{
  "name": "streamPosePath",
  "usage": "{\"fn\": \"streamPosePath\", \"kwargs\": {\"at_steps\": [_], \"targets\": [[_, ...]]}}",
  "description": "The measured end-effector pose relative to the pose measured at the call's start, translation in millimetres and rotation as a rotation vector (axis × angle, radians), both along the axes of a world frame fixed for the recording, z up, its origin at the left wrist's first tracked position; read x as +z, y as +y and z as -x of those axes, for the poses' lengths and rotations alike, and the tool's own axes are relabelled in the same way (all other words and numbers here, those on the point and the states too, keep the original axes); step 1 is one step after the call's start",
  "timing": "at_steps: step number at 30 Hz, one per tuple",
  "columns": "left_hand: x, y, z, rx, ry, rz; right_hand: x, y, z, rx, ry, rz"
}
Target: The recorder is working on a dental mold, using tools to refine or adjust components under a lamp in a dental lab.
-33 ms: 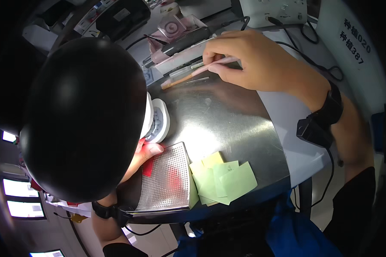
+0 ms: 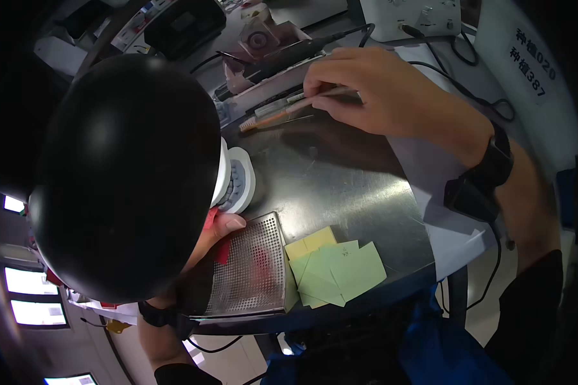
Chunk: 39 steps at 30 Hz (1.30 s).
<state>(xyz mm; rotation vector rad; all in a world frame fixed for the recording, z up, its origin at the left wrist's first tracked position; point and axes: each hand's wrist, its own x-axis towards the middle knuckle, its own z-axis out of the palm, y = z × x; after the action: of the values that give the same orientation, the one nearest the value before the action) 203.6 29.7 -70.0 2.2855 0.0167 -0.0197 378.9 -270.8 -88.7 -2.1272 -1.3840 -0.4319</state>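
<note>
One perforated metal tray [image 2: 250,269], one brush [image 2: 270,120], one white round dish [image 2: 237,183], several green and yellow paper slips [image 2: 340,266]

Right hand [image 2: 372,86] outstretched, fingers pinched

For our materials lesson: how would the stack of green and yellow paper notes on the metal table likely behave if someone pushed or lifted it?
The paper notes lie fanned and loose, so a push would probably scatter them, sliding easily on the shiny metal table. They look thin and flat, so likely very light and floppy when lifted. Being flat, they should not roll or tip.
</note>
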Motion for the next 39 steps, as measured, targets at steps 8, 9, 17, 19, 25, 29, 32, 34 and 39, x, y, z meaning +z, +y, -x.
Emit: {"fn": "streamPosePath", "kwargs": {"at_steps": [8,9,17,19,25,29,32,34,39], "targets": [[-4,11,4,-0.064,-0.098,-0.12,-10,8,-5,-0.005,-0.117,-0.049],[-4,9,3,-0.069,-0.114,-0.127,-8,5,-4,-0.025,-0.153,-0.07],[-3,22,8,-0.1,-0.117,-0.254,15,14,23,-0.001,-0.1,0.119],[-16,14,-10,-0.194,-0.189,-0.196,7,6,21,-0.085,-0.031,0.169],[7,-7,-2,-0.287,-0.316,-0.179,10,12,33,0.155,0.194,-0.062],[13,-14,-2,-0.325,-0.343,-0.153,16,15,40,0.276,0.178,-0.044],[7,-13,-16,-0.373,-0.352,-0.127,12,15,35,0.289,0.176,-0.033],[20,-7,-8,-0.427,-0.355,-0.486,20,17,34,0.404,0.115,-0.067],[-4,-15,-34,-0.467,-0.112,0.294,9,6,29,0.387,0.079,-0.017]]}}
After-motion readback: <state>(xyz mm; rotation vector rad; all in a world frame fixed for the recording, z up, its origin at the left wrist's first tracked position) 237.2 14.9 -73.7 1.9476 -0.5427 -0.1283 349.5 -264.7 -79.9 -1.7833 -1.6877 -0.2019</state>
